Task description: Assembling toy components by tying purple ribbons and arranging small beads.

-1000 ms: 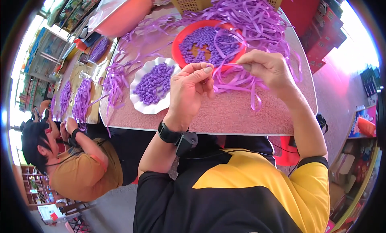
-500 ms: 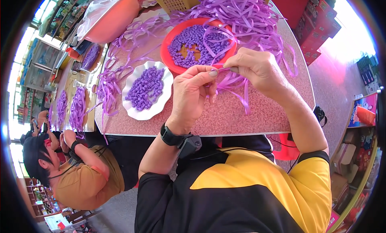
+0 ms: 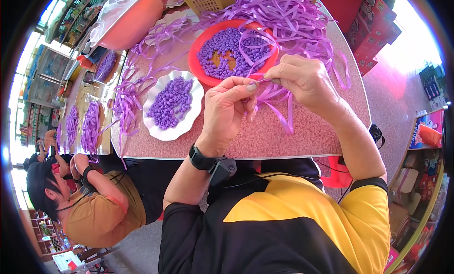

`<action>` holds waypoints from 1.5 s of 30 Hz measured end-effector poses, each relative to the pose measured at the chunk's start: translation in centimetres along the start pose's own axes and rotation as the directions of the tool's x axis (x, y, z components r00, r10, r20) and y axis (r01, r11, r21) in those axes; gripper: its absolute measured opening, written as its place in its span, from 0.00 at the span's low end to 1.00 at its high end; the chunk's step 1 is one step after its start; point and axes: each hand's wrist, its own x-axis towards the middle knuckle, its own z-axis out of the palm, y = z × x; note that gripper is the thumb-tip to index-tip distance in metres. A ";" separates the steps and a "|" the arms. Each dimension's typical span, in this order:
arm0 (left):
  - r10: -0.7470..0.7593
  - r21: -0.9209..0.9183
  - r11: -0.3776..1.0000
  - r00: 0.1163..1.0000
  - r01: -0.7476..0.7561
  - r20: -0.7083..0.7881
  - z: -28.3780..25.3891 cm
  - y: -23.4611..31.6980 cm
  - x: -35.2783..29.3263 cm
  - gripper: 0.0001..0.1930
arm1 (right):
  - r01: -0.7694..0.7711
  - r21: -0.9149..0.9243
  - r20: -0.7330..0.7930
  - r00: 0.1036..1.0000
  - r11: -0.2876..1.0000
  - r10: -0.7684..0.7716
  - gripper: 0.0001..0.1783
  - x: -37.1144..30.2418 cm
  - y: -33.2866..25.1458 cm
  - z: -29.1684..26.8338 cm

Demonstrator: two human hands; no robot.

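Above the near side of the table my left hand [image 3: 228, 106] pinches between thumb and forefinger; its fingertips meet a purple ribbon [image 3: 282, 119]. Close beside it, my right hand [image 3: 302, 82] is closed on the same ribbon, and some of the ribbon dangles below the fingers. Whether a bead sits between the fingertips is too small to tell. Just beyond the hands is a red bowl [image 3: 194, 66] holding many purple beads [image 3: 231, 43]. To the left of my left hand stands a white scalloped plate [image 3: 163, 133] with more purple beads [image 3: 171, 103].
A heap of purple ribbons [image 3: 288, 19] covers the far right of the pink speckled table [image 3: 302, 144], below a yellow basket [image 3: 201, 1]. An orange-pink basin [image 3: 135, 26] stands far left. A co-worker [image 3: 97, 205] sits at the left by bundled ribbons [image 3: 91, 128].
Both hands stay almost in place, with only slight movement of the fingertips on the ribbon. The bowl and plate look unmoved.
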 end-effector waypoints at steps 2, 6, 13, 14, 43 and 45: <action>-0.008 0.003 1.000 1.000 0.008 -0.004 0.0 0.0 0.0 0.05 | 0.010 -0.037 0.003 1.000 0.999 -0.010 0.12 0.0 0.1 -0.1; 0.008 0.087 0.996 0.999 -0.004 -0.041 0.0 -0.1 0.1 0.06 | 0.035 -0.125 0.005 0.999 0.991 -0.035 0.09 -0.1 0.3 -0.1; 0.025 0.186 0.983 0.994 -0.005 -0.103 0.3 -0.1 0.3 0.04 | 0.083 -0.193 0.064 0.995 0.978 -0.072 0.10 -0.1 -0.2 0.0; 0.026 0.186 0.983 0.994 -0.006 -0.104 0.2 -0.1 0.4 0.04 | 0.084 -0.193 0.064 0.995 0.978 -0.073 0.10 -0.1 -0.2 0.1; -0.056 0.183 0.981 0.995 0.070 -0.083 1.1 -0.5 -0.2 0.07 | -0.041 -0.125 0.136 0.989 0.991 0.058 0.11 -0.2 -1.6 -0.3; -0.060 0.187 0.980 0.996 0.073 -0.072 0.7 -0.4 -0.2 0.06 | -0.038 -0.098 0.121 0.991 0.994 0.050 0.11 -0.3 -1.6 -0.2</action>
